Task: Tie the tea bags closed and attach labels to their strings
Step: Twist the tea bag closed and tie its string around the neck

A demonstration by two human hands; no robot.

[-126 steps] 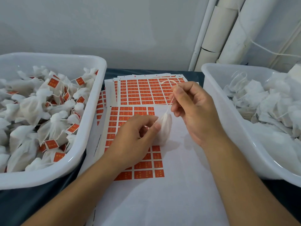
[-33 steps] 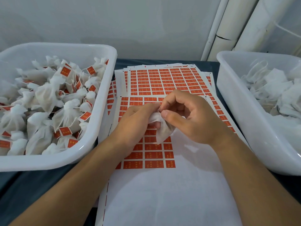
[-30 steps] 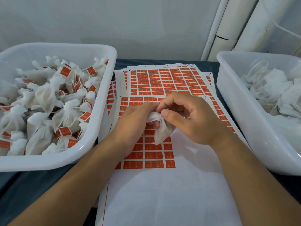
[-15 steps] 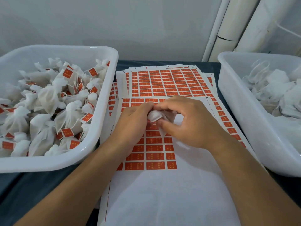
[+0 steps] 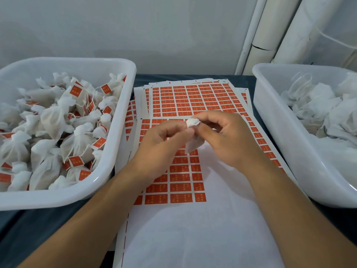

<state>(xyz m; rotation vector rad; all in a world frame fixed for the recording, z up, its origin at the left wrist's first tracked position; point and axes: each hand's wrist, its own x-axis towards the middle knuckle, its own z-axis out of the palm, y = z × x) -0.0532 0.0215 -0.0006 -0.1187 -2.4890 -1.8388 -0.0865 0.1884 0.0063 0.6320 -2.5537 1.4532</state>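
From the head camera, both hands met above the middle of the desk, over a sheet of orange labels. The left hand and right hand each pinched the gathered neck of a white tea bag with curled fingers. A tub of labelled bags sat at the left edge, a tub of untied bags at the right.
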